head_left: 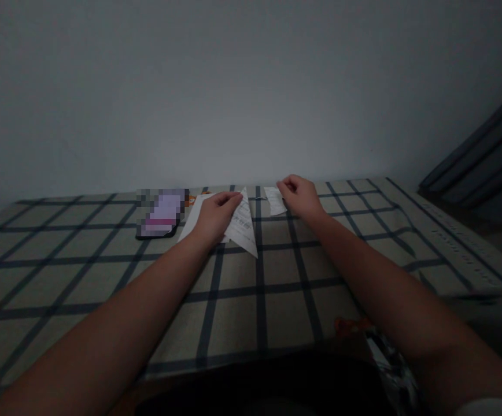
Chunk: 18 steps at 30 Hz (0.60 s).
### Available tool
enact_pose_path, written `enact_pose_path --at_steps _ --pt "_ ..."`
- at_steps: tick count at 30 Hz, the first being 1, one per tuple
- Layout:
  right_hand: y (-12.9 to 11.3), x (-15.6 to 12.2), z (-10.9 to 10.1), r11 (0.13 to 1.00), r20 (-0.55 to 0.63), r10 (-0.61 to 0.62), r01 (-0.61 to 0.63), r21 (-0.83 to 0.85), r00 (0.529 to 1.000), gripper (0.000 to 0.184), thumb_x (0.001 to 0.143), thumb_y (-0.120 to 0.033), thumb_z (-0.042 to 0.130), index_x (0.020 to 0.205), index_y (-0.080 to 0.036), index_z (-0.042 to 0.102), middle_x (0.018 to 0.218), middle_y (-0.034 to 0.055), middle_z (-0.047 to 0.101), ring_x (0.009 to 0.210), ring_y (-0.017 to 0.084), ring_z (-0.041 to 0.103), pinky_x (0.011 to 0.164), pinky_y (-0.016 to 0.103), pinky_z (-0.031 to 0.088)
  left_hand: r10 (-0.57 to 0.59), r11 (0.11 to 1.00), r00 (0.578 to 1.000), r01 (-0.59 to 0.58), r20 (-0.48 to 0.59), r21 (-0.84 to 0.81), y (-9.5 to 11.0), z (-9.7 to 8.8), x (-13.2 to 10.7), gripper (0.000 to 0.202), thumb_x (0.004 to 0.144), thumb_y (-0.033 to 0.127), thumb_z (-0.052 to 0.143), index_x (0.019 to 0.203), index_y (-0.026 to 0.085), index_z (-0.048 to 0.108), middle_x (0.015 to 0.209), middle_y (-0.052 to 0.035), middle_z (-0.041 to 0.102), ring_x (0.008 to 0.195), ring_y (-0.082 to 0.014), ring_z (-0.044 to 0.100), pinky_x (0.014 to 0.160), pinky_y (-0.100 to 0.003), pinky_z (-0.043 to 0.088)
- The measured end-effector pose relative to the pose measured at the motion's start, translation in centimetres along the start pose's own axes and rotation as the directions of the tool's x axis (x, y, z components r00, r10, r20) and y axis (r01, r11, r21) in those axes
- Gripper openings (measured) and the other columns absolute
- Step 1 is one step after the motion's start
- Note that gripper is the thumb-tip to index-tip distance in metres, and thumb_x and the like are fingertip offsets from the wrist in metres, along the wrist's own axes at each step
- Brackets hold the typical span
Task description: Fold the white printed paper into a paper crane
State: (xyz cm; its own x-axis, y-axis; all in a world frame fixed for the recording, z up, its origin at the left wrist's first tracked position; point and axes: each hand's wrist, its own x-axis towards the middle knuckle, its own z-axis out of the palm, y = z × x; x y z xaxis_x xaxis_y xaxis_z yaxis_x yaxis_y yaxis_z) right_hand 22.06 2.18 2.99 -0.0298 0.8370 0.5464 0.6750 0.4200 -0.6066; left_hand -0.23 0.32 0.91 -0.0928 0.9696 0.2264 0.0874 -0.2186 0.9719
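My left hand (217, 217) is closed on a folded sheet of paper (246, 230), its fingers near the upper edge. Print or writing shows on the sheet's pointed right part, and a plain white part (191, 218) reaches out to the left under the hand. To the right, my right hand (299, 195) is closed, thumb and finger pinched at the edge of a small torn piece of paper (275, 202). A gap of tablecloth separates the two papers.
A phone (162, 214) with a lit screen, partly pixelated, lies left of the papers. Beneath everything is a checked cloth (237, 312) with dark lines. A pale wall (251, 92) rises behind it, and dark striped fabric (485, 144) hangs at the right.
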Motion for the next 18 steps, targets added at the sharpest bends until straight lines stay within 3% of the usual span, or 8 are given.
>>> enact_pose_path --at_steps 2,3,5,7,10,13,18 --pt "-0.4 -0.3 0.2 0.993 0.099 -0.055 0.043 0.113 0.994 0.036 0.092 -0.047 0.051 0.084 -0.015 0.067 0.068 0.0010 0.061 0.064 0.013 0.050 0.061 0.026 0.034 0.014 0.997 1.000 -0.016 -0.027 -0.070 0.0 0.1 0.1 0.037 0.071 0.045 0.077 0.093 0.015 0.077 0.086 -0.0086 0.075 0.075 -0.0202 0.066 0.068 -0.030 0.050" --pt "-0.7 -0.6 0.3 0.986 0.202 -0.101 0.071 0.153 0.974 0.040 0.093 -0.049 0.049 0.083 -0.015 0.068 0.068 0.0011 0.061 0.064 0.013 0.050 0.061 0.026 0.034 0.027 0.995 0.999 -0.032 -0.045 -0.096 0.0 0.1 0.1 0.038 0.071 0.045 0.077 0.095 0.015 0.077 0.088 -0.0087 0.075 0.076 -0.0197 0.066 0.068 -0.029 0.050" --pt "-1.5 -1.2 0.6 0.971 0.387 -0.211 0.149 0.185 0.897 0.042 0.092 -0.050 0.050 0.084 -0.015 0.071 0.068 0.0014 0.063 0.065 0.013 0.051 0.063 0.026 0.034 0.052 0.990 0.995 -0.062 -0.082 -0.125 0.0 0.2 0.2 0.039 0.071 0.044 0.078 0.097 0.016 0.077 0.092 -0.0086 0.075 0.078 -0.0190 0.066 0.069 -0.028 0.051" --pt "-2.3 -1.7 1.0 0.961 0.452 -0.253 0.170 0.218 0.856 0.037 0.089 -0.048 0.057 0.087 -0.015 0.072 0.072 0.0015 0.065 0.068 0.013 0.054 0.064 0.025 0.035 0.067 0.986 0.992 -0.082 -0.109 -0.142 0.1 0.3 0.2 0.040 0.070 0.044 0.079 0.098 0.016 0.077 0.093 -0.0085 0.075 0.079 -0.0186 0.066 0.068 -0.027 0.051" --pt "-2.8 -2.0 1.3 0.954 0.475 -0.254 0.138 0.265 0.842 0.030 0.088 -0.042 0.059 0.084 -0.015 0.071 0.072 0.0012 0.064 0.069 0.013 0.054 0.065 0.025 0.036 0.059 0.975 0.994 -0.078 -0.092 -0.210 0.4 0.4 0.1 0.045 0.070 0.047 0.079 0.103 0.016 0.077 0.092 -0.0086 0.075 0.075 -0.0181 0.066 0.066 -0.028 0.051" --pt "-2.3 -1.6 1.4 0.954 0.439 -0.194 0.066 0.291 0.877 0.028 0.088 -0.039 0.056 0.083 -0.014 0.069 0.073 0.0011 0.063 0.068 0.012 0.052 0.063 0.025 0.037 0.043 0.956 0.998 -0.052 -0.038 -0.287 0.6 0.4 -0.1 0.049 0.072 0.049 0.077 0.107 0.015 0.075 0.095 -0.0095 0.076 0.076 -0.0185 0.067 0.066 -0.028 0.051" --pt "-1.1 -0.7 1.6 0.946 0.371 -0.065 -0.060 0.318 0.926 0.028 0.089 -0.039 0.055 0.081 -0.014 0.066 0.072 0.0017 0.061 0.066 0.012 0.053 0.061 0.026 0.039 -0.010 0.982 0.996 0.026 0.084 -0.189 0.5 -0.2 -0.2 0.039 0.070 0.048 0.078 0.090 0.014 0.078 0.087 -0.0093 0.075 0.069 -0.0164 0.064 0.060 -0.025 0.048"
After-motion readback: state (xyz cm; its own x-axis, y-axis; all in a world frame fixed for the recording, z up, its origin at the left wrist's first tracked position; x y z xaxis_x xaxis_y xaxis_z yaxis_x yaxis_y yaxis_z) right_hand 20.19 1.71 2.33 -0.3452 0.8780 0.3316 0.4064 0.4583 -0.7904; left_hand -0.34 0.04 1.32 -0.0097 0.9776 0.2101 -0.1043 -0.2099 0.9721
